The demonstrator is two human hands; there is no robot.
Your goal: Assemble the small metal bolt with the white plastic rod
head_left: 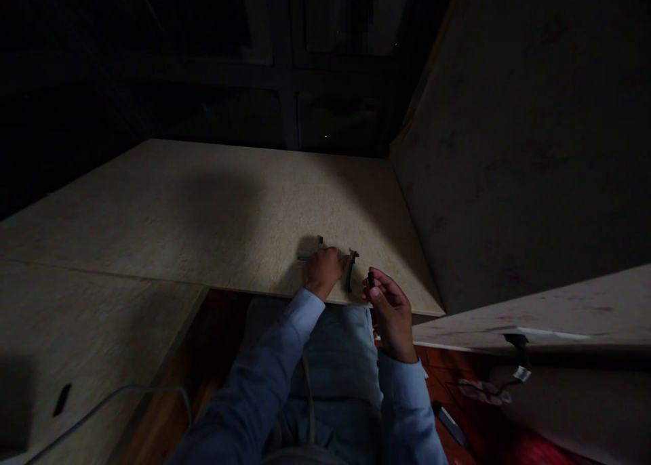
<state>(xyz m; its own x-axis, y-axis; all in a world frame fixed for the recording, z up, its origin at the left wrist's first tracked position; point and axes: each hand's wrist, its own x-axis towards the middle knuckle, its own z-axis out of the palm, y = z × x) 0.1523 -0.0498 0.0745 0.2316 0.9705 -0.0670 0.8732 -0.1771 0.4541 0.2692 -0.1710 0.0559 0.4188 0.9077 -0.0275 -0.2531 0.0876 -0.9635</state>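
Observation:
My left hand (322, 271) rests near the front edge of a large pale board (213, 207), fingers closed over a small dark metal piece (311, 249) lying on it. A thin dark tool or part (350, 270) lies on the board between my hands. My right hand (389, 309) hovers just in front of the board's edge, fingers pinched on a small black piece (371, 278). Both arms wear light blue sleeves. The scene is dim and the small parts are hard to make out.
A second pale board (71, 329) lies at the lower left with a dark slot (62, 398) and a grey cable (116, 394) over it. A tall panel (529, 133) stands at the right, another board (559, 312) below it. Dark framed panels fill the background.

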